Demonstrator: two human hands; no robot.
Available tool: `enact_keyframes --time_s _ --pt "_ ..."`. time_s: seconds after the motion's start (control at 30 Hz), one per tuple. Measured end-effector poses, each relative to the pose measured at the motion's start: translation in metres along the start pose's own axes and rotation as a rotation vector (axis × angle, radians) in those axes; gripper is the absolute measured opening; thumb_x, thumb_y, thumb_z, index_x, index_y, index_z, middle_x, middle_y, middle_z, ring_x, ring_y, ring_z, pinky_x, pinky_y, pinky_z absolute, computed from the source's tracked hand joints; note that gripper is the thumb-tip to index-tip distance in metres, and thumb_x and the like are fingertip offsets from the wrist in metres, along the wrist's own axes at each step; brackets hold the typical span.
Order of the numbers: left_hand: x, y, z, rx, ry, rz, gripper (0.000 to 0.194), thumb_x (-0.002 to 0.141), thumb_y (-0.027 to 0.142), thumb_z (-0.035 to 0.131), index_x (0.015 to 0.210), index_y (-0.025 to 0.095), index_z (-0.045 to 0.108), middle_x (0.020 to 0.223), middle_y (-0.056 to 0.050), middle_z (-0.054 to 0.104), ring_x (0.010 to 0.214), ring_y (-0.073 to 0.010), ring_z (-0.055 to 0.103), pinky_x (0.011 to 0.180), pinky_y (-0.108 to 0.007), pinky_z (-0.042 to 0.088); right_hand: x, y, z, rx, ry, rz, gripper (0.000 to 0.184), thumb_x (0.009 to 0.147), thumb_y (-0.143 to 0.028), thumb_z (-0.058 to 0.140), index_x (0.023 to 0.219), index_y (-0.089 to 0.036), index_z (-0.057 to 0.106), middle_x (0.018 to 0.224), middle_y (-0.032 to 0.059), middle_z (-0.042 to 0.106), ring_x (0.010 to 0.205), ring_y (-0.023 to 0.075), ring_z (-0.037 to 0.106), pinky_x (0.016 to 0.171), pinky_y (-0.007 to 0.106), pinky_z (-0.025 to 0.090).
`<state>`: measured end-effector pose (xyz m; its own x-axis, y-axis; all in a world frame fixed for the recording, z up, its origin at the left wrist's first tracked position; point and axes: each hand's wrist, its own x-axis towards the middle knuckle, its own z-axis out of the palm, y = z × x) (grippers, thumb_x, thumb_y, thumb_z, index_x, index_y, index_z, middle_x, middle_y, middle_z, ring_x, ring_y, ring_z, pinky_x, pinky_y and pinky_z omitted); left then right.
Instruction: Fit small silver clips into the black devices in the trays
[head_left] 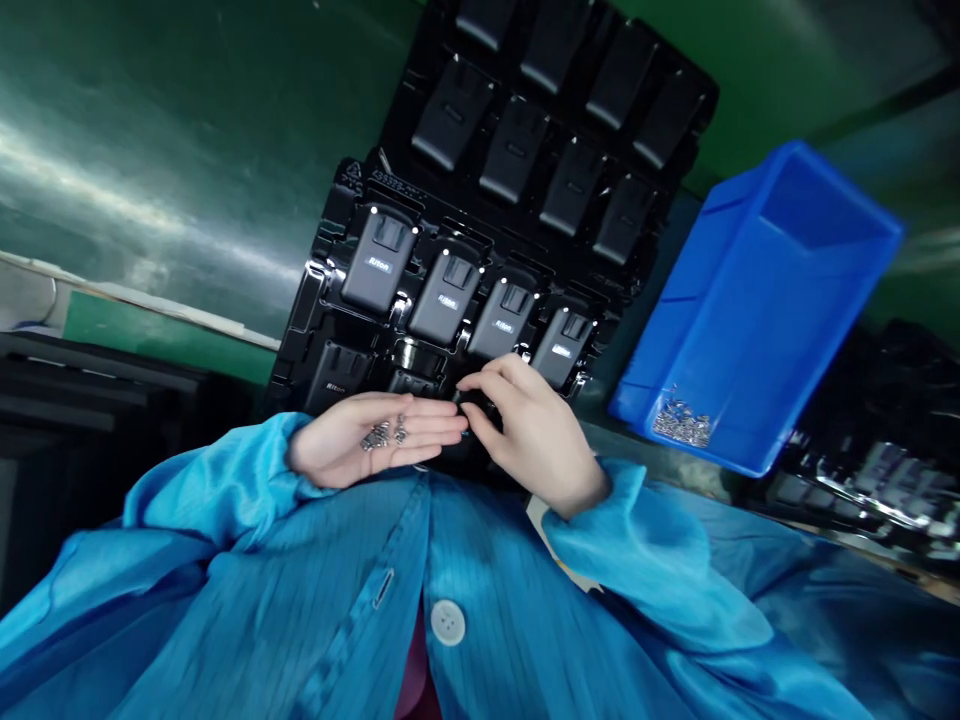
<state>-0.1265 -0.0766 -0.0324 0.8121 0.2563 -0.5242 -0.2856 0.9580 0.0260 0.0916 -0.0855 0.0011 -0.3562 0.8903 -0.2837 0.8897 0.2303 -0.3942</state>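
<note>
My left hand [382, 438] lies palm up in front of my chest, fingers stretched out, with several small metal screws [381, 434] resting in the palm. My right hand [529, 425] is beside it, fingers curled in a pinch at a dark part [474, 408] in the near row of a black tray [330, 240]. What the fingertips grip is too small to make out. The tray holds a row of dark grey housings [444, 300] with white lettering.
A second black tray [679, 85] of black parts lies further back. A blue plastic bin [757, 300] with a heap of small metal screws [681, 425] in its corner stands at the right on the green table [187, 130]. Dark stacked trays [75, 390] lie at the left.
</note>
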Motion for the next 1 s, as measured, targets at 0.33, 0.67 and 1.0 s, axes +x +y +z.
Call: enact_keyframes --time_s 0.33,0.67,1.0 --pt "-0.015 0.031 0.012 -0.032 0.170 0.248 0.042 0.102 0.028 0.035 0.117 0.007 0.068 0.120 -0.014 0.070 0.107 -0.0186 0.068 0.090 -0.026 0.055 -0.017 0.004 0.018 0.046 0.023 0.062 0.030 0.084 -0.031 0.069 0.104 -0.019 0.049 0.106 0.0111 0.059 0.098 0.0292 0.053 0.084 0.043 0.047" --pt "0.009 0.013 0.014 0.099 0.118 0.127 0.037 0.097 0.034 0.049 0.066 0.015 0.052 0.051 0.009 0.023 0.041 -0.0035 0.015 0.033 -0.012 0.017 -0.014 0.012 -0.008 0.638 0.109 0.160 0.025 0.083 -0.030 0.069 0.096 -0.025 0.049 0.088 -0.0025 0.057 0.080 0.0152 0.058 0.072 0.028 0.045" --pt "0.003 0.018 0.023 0.545 0.056 0.379 0.044 0.091 0.047 0.060 0.065 0.018 0.041 0.050 0.010 0.024 0.043 -0.0024 0.014 0.039 -0.015 0.014 0.040 -0.020 -0.035 0.623 0.174 0.009 0.016 0.084 -0.025 0.065 0.092 -0.021 0.051 0.088 -0.0030 0.060 0.080 0.0130 0.058 0.074 0.028 0.044"
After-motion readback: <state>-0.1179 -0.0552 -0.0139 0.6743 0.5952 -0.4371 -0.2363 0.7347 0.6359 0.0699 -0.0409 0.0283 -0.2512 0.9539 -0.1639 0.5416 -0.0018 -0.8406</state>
